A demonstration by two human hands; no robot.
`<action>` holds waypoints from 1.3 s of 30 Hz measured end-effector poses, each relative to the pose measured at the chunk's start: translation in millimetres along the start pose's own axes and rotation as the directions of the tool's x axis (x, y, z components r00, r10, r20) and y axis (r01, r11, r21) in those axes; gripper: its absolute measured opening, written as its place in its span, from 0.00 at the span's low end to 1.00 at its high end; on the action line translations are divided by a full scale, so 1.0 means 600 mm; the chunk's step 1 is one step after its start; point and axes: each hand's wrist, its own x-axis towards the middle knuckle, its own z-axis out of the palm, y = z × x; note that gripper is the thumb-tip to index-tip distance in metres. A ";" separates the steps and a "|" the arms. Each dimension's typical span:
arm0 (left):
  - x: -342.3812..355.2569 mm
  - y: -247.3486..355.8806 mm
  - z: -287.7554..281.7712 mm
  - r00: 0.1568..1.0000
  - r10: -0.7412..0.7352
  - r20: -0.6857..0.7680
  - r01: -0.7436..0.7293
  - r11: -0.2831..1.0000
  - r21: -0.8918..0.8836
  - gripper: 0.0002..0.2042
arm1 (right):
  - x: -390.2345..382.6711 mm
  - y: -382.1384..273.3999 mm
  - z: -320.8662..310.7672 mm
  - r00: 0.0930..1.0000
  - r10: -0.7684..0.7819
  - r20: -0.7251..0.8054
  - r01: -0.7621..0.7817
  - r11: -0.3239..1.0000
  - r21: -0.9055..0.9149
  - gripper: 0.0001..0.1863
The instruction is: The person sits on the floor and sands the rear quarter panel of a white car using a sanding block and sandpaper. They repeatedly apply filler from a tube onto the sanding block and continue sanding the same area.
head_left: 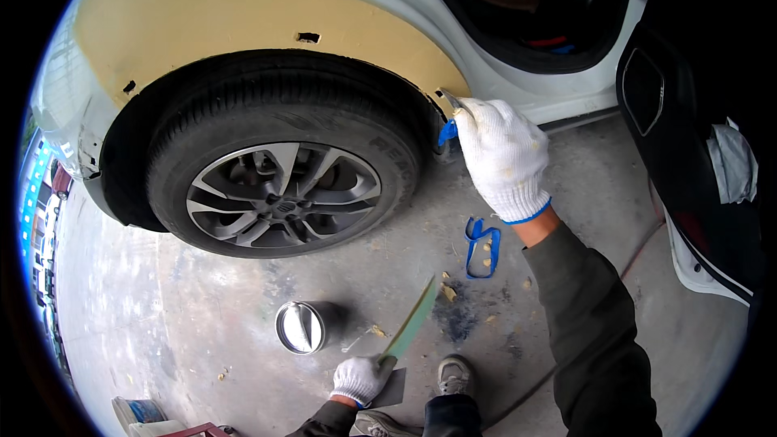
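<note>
My right hand (503, 150), in a white knitted glove with a blue cuff edge, is closed around a small metal scraper (451, 99). Its blade touches or nearly touches the rear edge of the filler-coated fender (380, 28), beside the wheel arch. A crumpled blue piece (447, 131) shows by my fingers; whether it is held or stuck to the car I cannot tell. Lower down, my gloved left hand (358, 380) grips a thin green board (411, 322), tilted and seen almost edge-on. A dark grey flat plate (392, 388) shows beneath that hand.
The wheel (283, 206) fills the arch. An open car door (688, 154) stands at the right. On the concrete are a metal can (301, 328), a loop of blue tape (470, 263) and yellowish filler scraps (448, 293). My shoe (456, 374) is near the board; containers (136, 411) stand lower left.
</note>
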 end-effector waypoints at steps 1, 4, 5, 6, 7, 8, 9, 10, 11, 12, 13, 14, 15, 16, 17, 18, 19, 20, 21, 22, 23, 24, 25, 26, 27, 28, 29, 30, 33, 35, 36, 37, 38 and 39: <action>-0.001 0.001 -0.001 1.000 -0.002 -0.023 0.002 1.000 -0.020 0.26 | 0.000 -0.003 0.001 1.000 -0.005 0.007 0.005 1.000 0.007 0.06; -0.001 0.002 0.001 1.000 0.013 -0.017 -0.014 1.000 -0.008 0.26 | 0.002 -0.004 -0.002 0.997 -0.068 0.037 0.068 0.998 0.018 0.07; 0.000 0.003 -0.001 0.999 -0.002 0.034 0.002 1.000 0.004 0.27 | 0.006 0.005 -0.005 0.991 -0.122 0.053 0.121 0.993 0.016 0.07; 0.003 0.006 -0.004 0.996 -0.017 0.085 0.016 1.000 0.016 0.28 | 0.011 0.016 -0.009 0.982 -0.175 0.069 0.174 0.985 0.015 0.08; 0.003 0.008 -0.006 0.990 -0.039 0.135 0.036 0.999 0.026 0.28 | 0.020 0.026 -0.008 0.964 -0.265 0.034 0.266 0.964 -0.027 0.07; 0.000 0.009 -0.009 0.990 -0.045 0.131 0.043 0.999 0.018 0.29 | 0.024 0.029 -0.014 0.953 -0.294 0.077 0.296 0.955 -0.012 0.07; -0.003 0.010 -0.013 0.991 -0.050 0.128 0.049 0.999 0.009 0.29 | 0.030 0.030 -0.024 0.939 -0.323 0.119 0.325 0.946 0.004 0.07; -0.004 0.012 -0.014 0.991 -0.053 0.124 0.053 0.999 0.001 0.29 | 0.034 0.033 -0.030 0.923 -0.351 0.160 0.353 0.936 0.020 0.08; -0.005 0.012 -0.012 0.995 -0.045 0.089 0.046 0.999 -0.012 0.29 | 0.035 0.037 -0.030 0.913 -0.384 0.135 0.388 0.922 0.003 0.08; -0.004 0.011 -0.007 0.998 -0.037 0.053 0.038 0.999 -0.025 0.29 | 0.037 0.039 -0.036 0.925 -0.349 0.153 0.353 0.936 0.000 0.08; -0.005 0.008 -0.004 0.999 -0.029 0.019 0.029 0.999 -0.034 0.29 | 0.040 0.038 -0.046 0.936 -0.308 0.171 0.314 0.949 -0.005 0.08; -0.005 0.003 0.002 0.999 -0.031 0.027 0.032 0.999 -0.033 0.29 | 0.041 0.036 -0.054 0.945 -0.268 0.189 0.274 0.962 -0.010 0.08; -0.006 -0.003 0.009 0.999 -0.035 0.035 0.036 0.999 -0.033 0.29 | 0.037 0.032 -0.059 0.961 -0.188 0.202 0.193 0.981 -0.004 0.07; -0.005 -0.004 0.009 0.999 -0.036 0.040 0.038 0.999 -0.033 0.29 | 0.030 0.026 -0.066 0.971 -0.110 0.213 0.112 0.994 -0.001 0.07; -0.004 -0.006 0.008 0.998 -0.041 0.041 0.042 0.998 -0.036 0.29 | 0.023 0.020 -0.072 0.974 -0.030 0.224 0.031 1.000 0.002 0.07; -0.004 -0.006 0.005 0.998 -0.047 0.042 0.048 0.998 -0.039 0.29 | 0.016 0.016 -0.076 0.973 0.030 0.229 -0.046 0.997 0.064 0.08; -0.004 -0.006 0.004 0.998 -0.051 0.044 0.053 0.998 -0.043 0.29 | 0.008 0.014 -0.082 0.967 0.090 0.240 -0.123 0.985 0.124 0.08; -0.003 -0.006 0.005 0.998 -0.051 0.031 0.053 0.998 -0.046 0.29 | 0.004 0.014 -0.084 0.956 0.149 0.254 -0.198 0.963 0.183 0.09; -0.004 -0.008 0.007 0.998 -0.053 0.019 0.054 0.997 -0.050 0.28 | 0.001 0.015 -0.080 0.952 0.166 0.256 -0.222 0.953 0.209 0.09; -0.003 -0.008 0.007 0.999 -0.051 0.007 0.051 0.997 -0.053 0.28 | -0.004 0.017 -0.075 0.949 0.184 0.257 -0.245 0.941 0.231 0.10; -0.003 -0.007 0.006 0.999 -0.051 0.006 0.052 0.997 -0.056 0.28 | -0.007 0.019 -0.071 0.945 0.202 0.258 -0.268 0.929 0.254 0.10; -0.002 -0.005 0.003 0.999 -0.052 0.004 0.052 0.997 -0.060 0.28 | -0.006 0.022 -0.067 0.943 0.211 0.257 -0.278 0.925 0.260 0.10; -0.003 -0.004 0.001 0.998 -0.056 0.002 0.056 0.996 -0.065 0.28 | -0.001 0.026 -0.060 0.941 0.218 0.258 -0.287 0.919 0.270 0.10; -0.003 -0.005 0.002 0.998 -0.057 0.002 0.057 0.996 -0.066 0.28 | 0.003 0.028 -0.055 0.940 0.224 0.259 -0.295 0.914 0.280 0.10; -0.003 -0.007 0.004 0.998 -0.058 0.003 0.058 0.996 -0.067 0.28 | 0.005 0.026 -0.053 0.945 0.210 0.251 -0.273 0.929 0.251 0.10; -0.003 -0.009 0.005 0.998 -0.056 0.002 0.056 0.996 -0.070 0.28 | 0.010 0.021 -0.051 0.950 0.194 0.243 -0.249 0.943 0.221 0.10; -0.003 -0.009 0.006 0.998 -0.054 -0.012 0.052 0.995 -0.085 0.29 | 0.015 0.017 -0.049 0.956 0.178 0.235 -0.225 0.956 0.190 0.10; -0.004 -0.008 0.006 0.998 -0.051 -0.027 0.048 0.994 -0.099 0.29 | 0.020 0.015 -0.048 0.951 0.161 0.266 -0.210 0.963 0.168 0.10; -0.004 -0.007 0.005 0.998 -0.061 -0.007 0.060 0.995 -0.086 0.29 | 0.029 0.011 -0.044 0.939 0.116 0.325 -0.165 0.978 0.128 0.10; -0.003 -0.007 0.004 0.998 -0.067 0.019 0.068 0.996 -0.064 0.29 | 0.035 0.010 -0.041 0.944 0.088 0.319 -0.136 0.982 0.133 0.10; -0.003 -0.007 0.006 0.997 -0.067 0.029 0.069 0.996 -0.056 0.29 | 0.034 0.011 -0.037 0.956 0.052 0.289 -0.087 0.990 0.109 0.10; -0.003 -0.007 0.007 0.997 -0.069 0.038 0.071 0.996 -0.048 0.29 | 0.030 0.015 -0.030 0.965 0.015 0.260 -0.038 0.996 0.085 0.10; -0.003 -0.008 0.006 0.996 -0.073 0.056 0.076 0.996 -0.049 0.29 | 0.029 0.018 -0.028 0.973 -0.023 0.231 0.010 0.998 0.060 0.10; -0.002 -0.008 0.006 0.994 -0.076 0.075 0.080 0.996 -0.050 0.29 | 0.029 0.021 -0.032 0.974 -0.040 0.224 0.025 0.997 0.069 0.10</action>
